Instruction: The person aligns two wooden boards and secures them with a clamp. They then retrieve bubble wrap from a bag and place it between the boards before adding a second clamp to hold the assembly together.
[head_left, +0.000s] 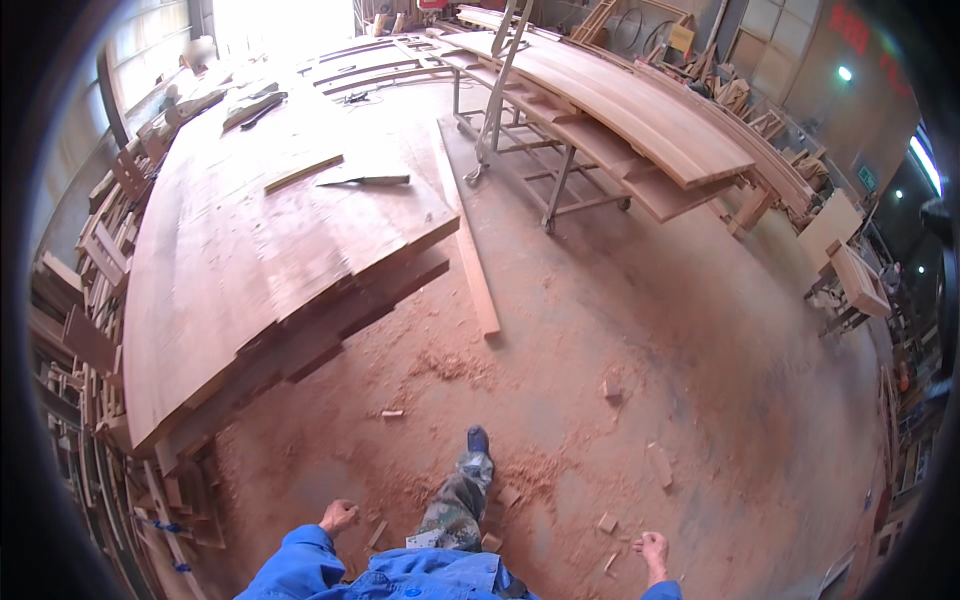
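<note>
My left hand (340, 515) hangs low in front of me, its fingers curled in, with nothing visible in them. Out to the right, my right hand (652, 547) is also loosely closed above the floor, and I see nothing in it. Both arms wear blue sleeves. Ahead on the left lies a stack of large wooden panels (230, 260), out of reach of either hand. On its top are a narrow wood strip (303, 173) and a tapered, pointed tool with a dark handle (385, 180).
A long wooden board (468, 250) lies on the floor beside the stack. Wide planks (620, 100) rest on a wheeled metal rack (555, 190). Sawdust (450, 365) and offcuts (611, 389) litter the floor. Piled timber (100, 260) lines the left side; a small wooden stand (855, 282) is at right.
</note>
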